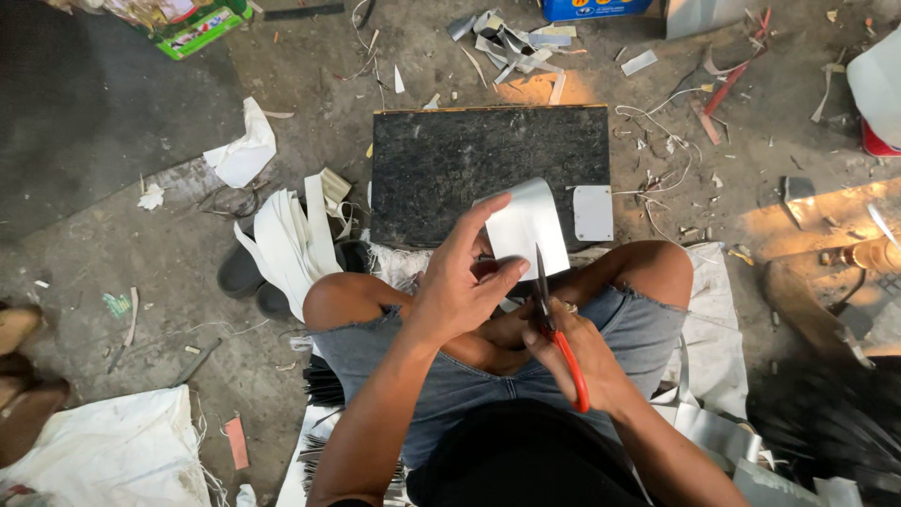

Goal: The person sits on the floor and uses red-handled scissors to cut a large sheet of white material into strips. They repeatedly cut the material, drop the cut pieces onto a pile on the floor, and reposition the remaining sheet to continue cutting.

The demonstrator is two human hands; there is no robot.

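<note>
My left hand (460, 282) pinches a white sheet piece (530, 225) with rounded corners, held up over my lap. My right hand (572, 352) grips scissors with red handles (556, 324); their dark blades point up against the sheet's lower edge. Both hands work above my crossed legs in denim shorts. In front of my knees lies a black board (441, 160) on the floor. A small white cut piece with rounded corners (593, 212) rests on the board's right edge.
A pile of white strips (291, 239) lies over dark sandals at the left. Grey offcuts (507, 42) are scattered behind the board. A white sack (113, 451) is at lower left, white cloth (718, 319) at my right, and wires (662, 141) nearby.
</note>
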